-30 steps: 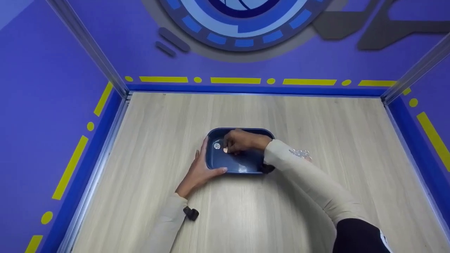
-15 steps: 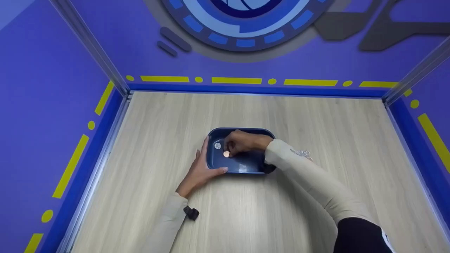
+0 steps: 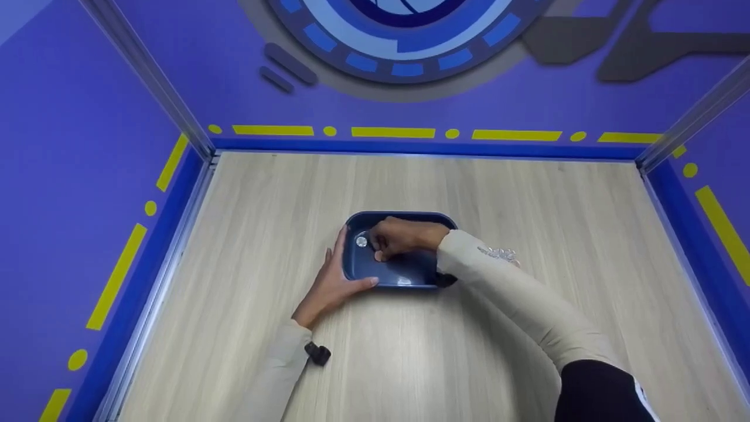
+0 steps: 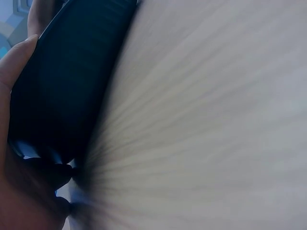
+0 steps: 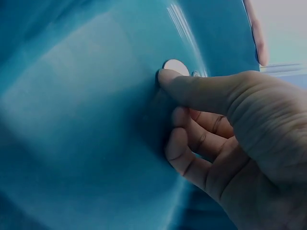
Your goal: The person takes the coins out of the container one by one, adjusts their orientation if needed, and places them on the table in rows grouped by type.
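Note:
A dark blue rectangular tray (image 3: 404,275) with rounded corners rests on the wooden table. My left hand (image 3: 332,287) holds its left end, thumb over the front rim and fingers along the outer side wall; the tray's outside (image 4: 67,72) fills the upper left of the left wrist view. Inside the tray, my right hand (image 3: 404,234) pinches a coin (image 5: 176,66), a flat round disc that looks coppery in the head view. Its thumb lies over the coin, and the other fingers curl underneath. A shiny, pale round piece (image 3: 361,241) lies at the tray's left end.
On the table to the right of the tray, a small cluster of shiny round pieces (image 3: 501,254) sits partly behind the right sleeve (image 3: 515,293). Purple panels with yellow marks (image 3: 392,133) stand along the table's back and sides.
Within the tray, the coin in my right fingers has shifted slightly toward the front and shows less of its face than half a second ago. My left hand keeps its hold.

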### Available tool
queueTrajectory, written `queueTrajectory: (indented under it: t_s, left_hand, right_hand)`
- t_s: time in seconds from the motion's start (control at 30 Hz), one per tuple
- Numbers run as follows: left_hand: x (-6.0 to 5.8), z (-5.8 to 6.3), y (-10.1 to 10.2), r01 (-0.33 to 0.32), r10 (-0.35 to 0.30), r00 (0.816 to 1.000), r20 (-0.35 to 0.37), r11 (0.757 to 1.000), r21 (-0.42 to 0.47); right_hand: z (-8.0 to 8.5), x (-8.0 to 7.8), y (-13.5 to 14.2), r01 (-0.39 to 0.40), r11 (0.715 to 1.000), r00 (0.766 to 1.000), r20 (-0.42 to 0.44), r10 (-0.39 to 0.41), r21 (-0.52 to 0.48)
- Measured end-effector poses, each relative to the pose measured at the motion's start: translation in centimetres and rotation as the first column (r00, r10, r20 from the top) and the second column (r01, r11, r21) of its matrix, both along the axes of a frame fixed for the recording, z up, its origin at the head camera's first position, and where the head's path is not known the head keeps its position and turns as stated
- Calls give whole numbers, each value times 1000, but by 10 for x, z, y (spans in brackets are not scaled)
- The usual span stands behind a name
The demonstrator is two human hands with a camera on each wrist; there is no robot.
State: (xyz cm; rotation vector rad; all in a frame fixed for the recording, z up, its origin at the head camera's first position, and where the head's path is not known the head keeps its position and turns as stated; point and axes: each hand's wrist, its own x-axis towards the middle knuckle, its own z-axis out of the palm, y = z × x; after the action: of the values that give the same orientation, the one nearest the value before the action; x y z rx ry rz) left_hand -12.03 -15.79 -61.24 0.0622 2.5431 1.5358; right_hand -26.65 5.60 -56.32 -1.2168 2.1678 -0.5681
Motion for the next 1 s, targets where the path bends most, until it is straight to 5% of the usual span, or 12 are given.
queueTrajectory:
  t_s: [0.33,0.63,1.0]
  left_hand:
    - [0,0,0,2,-2,1000,-12,1000,9]
    - [0,-1,1,-11,11,1000,-8,1000,9]
    - [1,-1,1,-12,12,1000,0,1000,8]
  right_hand:
    - [15,12,8,-3,1000,998,-63,1,-26]
    - [18,20,39,67,983,985,-143,-92,-168]
    - [27,33,76,215,940,964,-97,-248,-266]
